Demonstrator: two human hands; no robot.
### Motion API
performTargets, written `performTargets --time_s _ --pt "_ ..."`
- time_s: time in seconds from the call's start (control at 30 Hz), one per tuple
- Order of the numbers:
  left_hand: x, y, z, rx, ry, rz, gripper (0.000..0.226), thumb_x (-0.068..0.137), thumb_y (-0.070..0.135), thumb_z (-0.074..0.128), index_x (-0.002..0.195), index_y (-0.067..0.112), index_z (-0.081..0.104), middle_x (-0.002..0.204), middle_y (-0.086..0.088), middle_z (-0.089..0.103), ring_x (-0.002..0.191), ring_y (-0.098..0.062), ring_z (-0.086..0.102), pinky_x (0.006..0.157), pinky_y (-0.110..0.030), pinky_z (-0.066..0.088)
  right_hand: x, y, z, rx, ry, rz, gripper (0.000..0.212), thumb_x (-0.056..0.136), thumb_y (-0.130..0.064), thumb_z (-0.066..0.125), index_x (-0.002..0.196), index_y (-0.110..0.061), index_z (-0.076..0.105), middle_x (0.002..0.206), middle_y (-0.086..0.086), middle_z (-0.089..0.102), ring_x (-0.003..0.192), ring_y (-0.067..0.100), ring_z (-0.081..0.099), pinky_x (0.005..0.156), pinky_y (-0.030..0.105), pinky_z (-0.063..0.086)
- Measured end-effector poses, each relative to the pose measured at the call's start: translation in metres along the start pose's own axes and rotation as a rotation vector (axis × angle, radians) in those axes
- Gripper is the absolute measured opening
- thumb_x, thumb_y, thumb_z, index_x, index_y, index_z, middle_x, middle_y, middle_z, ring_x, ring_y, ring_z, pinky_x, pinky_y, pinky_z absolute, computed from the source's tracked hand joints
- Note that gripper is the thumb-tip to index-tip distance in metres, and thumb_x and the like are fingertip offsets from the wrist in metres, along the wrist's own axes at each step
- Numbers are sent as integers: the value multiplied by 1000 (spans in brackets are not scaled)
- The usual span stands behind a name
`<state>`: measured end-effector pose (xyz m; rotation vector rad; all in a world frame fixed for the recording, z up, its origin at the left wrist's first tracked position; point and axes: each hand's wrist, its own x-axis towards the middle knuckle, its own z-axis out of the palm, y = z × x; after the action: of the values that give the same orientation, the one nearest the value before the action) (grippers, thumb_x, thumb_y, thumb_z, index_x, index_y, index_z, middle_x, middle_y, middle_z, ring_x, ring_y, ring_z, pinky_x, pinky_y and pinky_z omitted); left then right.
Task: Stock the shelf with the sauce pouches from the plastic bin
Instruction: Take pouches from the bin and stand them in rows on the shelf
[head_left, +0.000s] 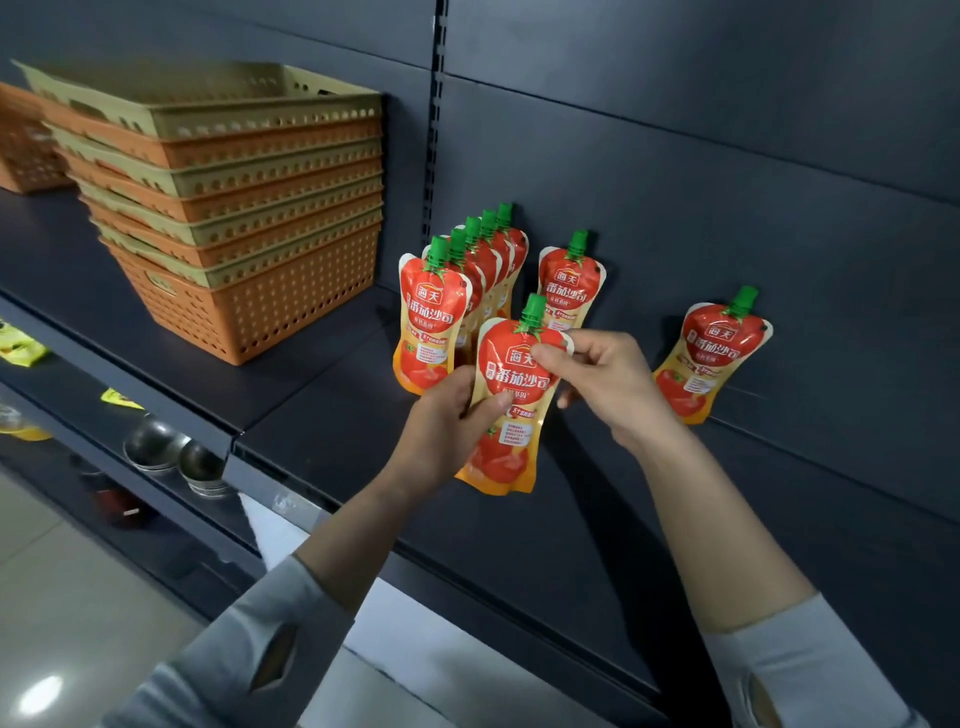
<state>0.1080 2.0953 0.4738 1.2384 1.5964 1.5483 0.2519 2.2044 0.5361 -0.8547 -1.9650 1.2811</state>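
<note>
A red and yellow sauce pouch (511, 400) with a green cap is held upright above the dark shelf (322, 384). My left hand (447, 421) grips its lower left edge, and my right hand (608, 379) pinches its upper right corner. Behind it a row of several pouches (431, 312) stands front to back at the shelf's left. One pouch (569, 283) leans against the back panel, and another (711, 353) leans further right. The plastic bin with the stock is not in view.
A stack of orange and beige perforated baskets (244, 208) fills the shelf's left part. More orange baskets (26, 150) sit at the far left. Below, a lower shelf holds metal bowls (171, 452) and yellow packets (21, 348). A light tiled floor (62, 597) lies bottom left.
</note>
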Motion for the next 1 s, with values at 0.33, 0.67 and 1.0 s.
performTargets --time_s 0.33,0.67,1.0 --pt "21 -31 35 468 -77 109 53 94 24 59 144 19 41 146 1 44 133 -13 42 109 -30 38 40 20 -32 -267 361 0 15 97 -31 64 87 -23 72 85 -6 75 72 10 73 77 42 62" --pt "72 -52 60 698 -85 71 64 98 22 52 152 10 19 157 -8 27 146 -21 20 118 -27 15 85 40 -25 -441 408 -94 25 102 -37 50 106 -19 67 100 3 73 82 23 72 76 47 60" --pt "84 -62 62 766 -47 99 65 98 26 50 153 13 18 156 -5 29 146 -19 20 116 -22 12 94 40 -23 -586 393 -202 35 104 -33 48 132 -14 57 121 8 70 106 27 68 89 42 57"
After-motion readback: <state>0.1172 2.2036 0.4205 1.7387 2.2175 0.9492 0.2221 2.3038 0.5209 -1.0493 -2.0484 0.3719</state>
